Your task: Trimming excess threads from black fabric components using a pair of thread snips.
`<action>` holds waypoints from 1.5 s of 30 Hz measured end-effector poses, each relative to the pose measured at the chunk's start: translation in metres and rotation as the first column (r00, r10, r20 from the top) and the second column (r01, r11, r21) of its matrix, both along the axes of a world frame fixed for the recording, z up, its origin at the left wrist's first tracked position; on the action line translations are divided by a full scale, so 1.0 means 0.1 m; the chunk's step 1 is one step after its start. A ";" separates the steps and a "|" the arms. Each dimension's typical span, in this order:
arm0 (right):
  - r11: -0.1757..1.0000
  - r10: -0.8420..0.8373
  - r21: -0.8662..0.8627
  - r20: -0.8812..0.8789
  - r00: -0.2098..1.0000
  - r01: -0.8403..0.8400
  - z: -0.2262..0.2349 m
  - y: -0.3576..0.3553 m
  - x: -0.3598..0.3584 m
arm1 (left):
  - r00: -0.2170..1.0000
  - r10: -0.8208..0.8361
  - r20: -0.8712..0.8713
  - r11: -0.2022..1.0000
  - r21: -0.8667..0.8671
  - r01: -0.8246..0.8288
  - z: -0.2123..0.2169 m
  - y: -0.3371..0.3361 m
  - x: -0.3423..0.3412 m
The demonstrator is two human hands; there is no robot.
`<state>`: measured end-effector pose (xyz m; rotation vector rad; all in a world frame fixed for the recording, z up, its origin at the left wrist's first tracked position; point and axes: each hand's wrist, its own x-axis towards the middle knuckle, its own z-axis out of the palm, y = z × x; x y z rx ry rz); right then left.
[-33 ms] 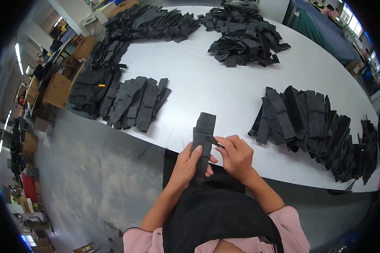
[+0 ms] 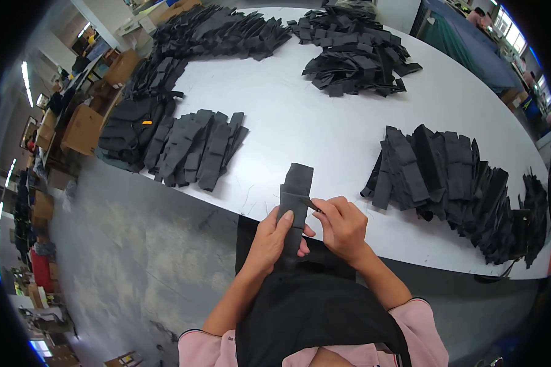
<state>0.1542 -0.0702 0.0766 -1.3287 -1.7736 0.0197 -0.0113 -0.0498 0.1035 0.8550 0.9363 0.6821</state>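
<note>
My left hand (image 2: pixel 272 240) is wrapped round a dark grey fabric strip (image 2: pixel 298 178), thumb on top and fingertips showing beneath. The strip is layered, with a folded edge across its middle, and it points away from me over the table's near edge. At the strip's right side, my right hand (image 2: pixel 344 227) pinches a small dark pointed tool (image 2: pixel 317 209). Its tip meets the strip near the fold. Most of the tool is hidden by my fingers, so its exact kind does not show.
On the white table (image 2: pixel 269 122) lie strip piles at the left (image 2: pixel 196 150), right (image 2: pixel 447 171), far left (image 2: pixel 220 33) and far middle (image 2: pixel 355 61). A black backpack (image 2: pixel 134 128) rests at the left edge. Cardboard boxes (image 2: pixel 82 131) stand beyond it.
Both hands and the strip stay nearly in place. Against the strip, the dark tool by my right fingertips looks narrower than before.
</note>
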 end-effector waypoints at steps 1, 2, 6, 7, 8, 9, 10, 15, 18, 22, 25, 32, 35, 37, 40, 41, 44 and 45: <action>1.000 -0.005 0.010 0.004 1.000 0.005 -0.03 0.03 -0.02 | 1.000 0.003 0.002 1.000 -0.008 -0.003 -0.01 0.02 -0.03; 1.000 -0.009 0.020 0.007 1.000 0.009 -0.05 0.05 -0.05 | 1.000 0.006 0.004 1.000 -0.017 -0.006 -0.03 0.04 -0.06; 0.996 0.001 0.094 -0.121 0.993 0.010 -0.02 0.08 -0.14 | 0.999 0.032 -0.010 0.999 -0.030 -0.032 -0.06 0.10 -0.13; 1.000 0.021 -0.009 -0.135 0.991 -0.023 -0.02 0.10 -0.15 | 1.000 0.024 0.002 0.999 -0.030 -0.024 -0.06 0.12 -0.13; 0.992 0.040 -0.112 -0.151 0.988 -0.057 -0.03 0.12 -0.17 | 1.000 0.016 0.013 0.999 -0.030 -0.016 -0.07 0.13 -0.14; 0.991 0.045 -0.118 -0.149 0.988 -0.063 -0.04 0.10 -0.18 | 1.000 0.022 0.015 0.999 -0.036 -0.022 -0.08 0.13 -0.16; 0.990 0.047 -0.119 -0.213 0.976 -0.073 -0.06 0.09 -0.19 | 1.000 0.011 -0.012 1.000 -0.022 -0.012 -0.09 0.14 -0.17; 0.994 0.033 -0.095 -0.161 0.986 -0.048 0.04 0.25 -0.29 | 0.999 0.012 -0.051 1.000 0.004 -0.011 -0.17 0.16 -0.22; 0.992 0.074 -0.091 -0.133 0.988 -0.086 0.00 0.31 -0.35 | 0.995 -0.005 -0.103 1.000 -0.005 0.004 -0.15 0.18 -0.21; 0.989 0.068 -0.121 -0.127 0.990 -0.083 -0.06 0.32 -0.38 | 0.997 -0.020 -0.077 0.999 -0.030 0.018 -0.16 0.18 -0.21; 0.985 -0.002 -0.163 -0.292 0.956 -0.048 -0.10 0.27 -0.35 | 1.000 -0.018 -0.012 0.996 -0.084 0.017 -0.15 0.19 -0.25; 0.997 0.064 -0.044 0.028 0.998 -0.063 0.00 0.28 -0.24 | 0.995 -0.013 0.100 0.988 -0.153 0.028 -0.15 0.19 -0.28; 0.995 0.095 0.001 0.094 0.991 -0.096 0.00 0.29 -0.20 | 0.997 -0.024 0.077 0.989 -0.147 0.035 -0.14 0.19 -0.29; 0.994 0.107 -0.001 0.094 0.990 -0.107 -0.02 0.29 -0.19 | 0.996 -0.034 0.080 0.987 -0.152 0.046 -0.13 0.20 -0.29; 0.996 0.084 0.006 0.097 0.992 -0.085 -0.02 0.28 -0.22 | 0.994 -0.059 0.097 0.984 -0.160 0.074 -0.15 0.19 -0.28; 0.996 0.083 0.005 0.096 0.992 -0.084 -0.01 0.27 -0.24 | 0.991 -0.072 0.111 0.983 -0.162 0.090 -0.15 0.18 -0.28; 0.998 0.059 -0.014 0.088 0.994 -0.058 0.01 0.25 -0.25 | 0.993 -0.049 0.105 0.986 -0.157 0.065 -0.16 0.17 -0.27; 0.999 0.046 -0.022 0.085 0.995 -0.044 0.01 0.24 -0.26 | 0.993 -0.050 0.105 0.985 -0.157 0.066 -0.15 0.17 -0.28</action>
